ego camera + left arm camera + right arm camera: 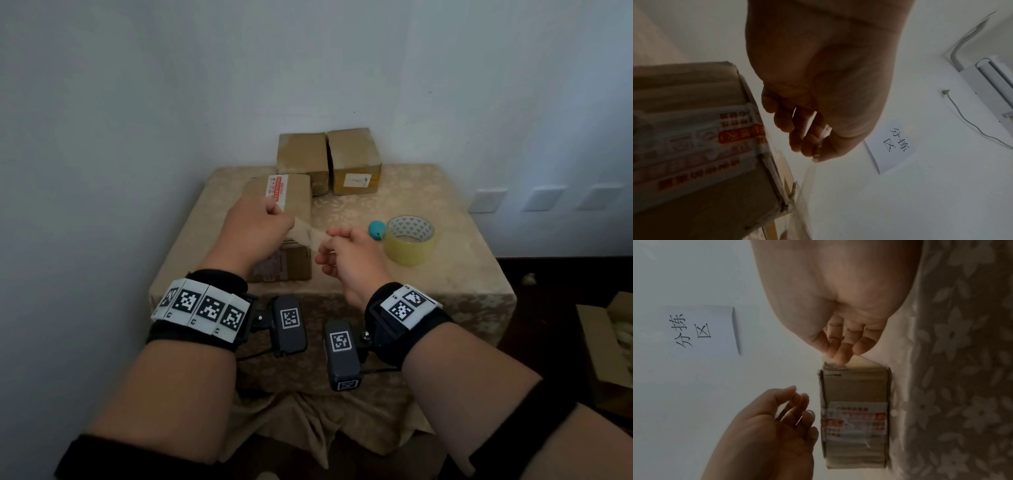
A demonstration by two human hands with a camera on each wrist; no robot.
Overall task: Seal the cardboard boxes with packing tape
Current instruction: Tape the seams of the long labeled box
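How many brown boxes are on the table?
3: one box under the hands, two at the back, a left one and a right one. More may be hidden behind.

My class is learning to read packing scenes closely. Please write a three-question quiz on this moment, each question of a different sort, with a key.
1. True or false: the tape roll is held in one of the hands.
2. How many cardboard boxes stand on the table? A) two B) three C) four
3. Fill in: the left hand and right hand stretch a strip of clear ____ over the nearest box.

Key: 1 false, it stands on the table; 2 B; 3 tape.
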